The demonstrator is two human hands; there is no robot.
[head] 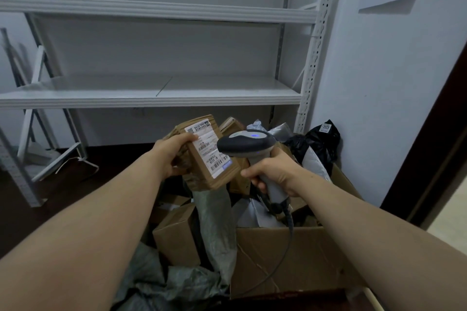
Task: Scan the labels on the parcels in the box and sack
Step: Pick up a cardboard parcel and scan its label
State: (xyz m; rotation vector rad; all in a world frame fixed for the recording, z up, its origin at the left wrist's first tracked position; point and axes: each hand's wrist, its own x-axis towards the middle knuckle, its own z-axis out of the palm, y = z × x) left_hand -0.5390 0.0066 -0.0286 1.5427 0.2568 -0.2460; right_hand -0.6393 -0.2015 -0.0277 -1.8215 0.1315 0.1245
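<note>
Cardboard parcel [201, 175] (white label [208, 149]) gripped in left hand [171, 156], right hand [273, 171] curled round grey scanner [245, 142].

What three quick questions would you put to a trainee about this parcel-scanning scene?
1. True or false: the left hand grips the grey handheld barcode scanner.
2. Which of the hands holds the brown cardboard parcel with the white label? A) the left hand B) the right hand C) neither
3. Fill in: the small light on top of the scanner glows ___.

Key: 1 false, the right hand grips it; 2 A; 3 blue.
</note>
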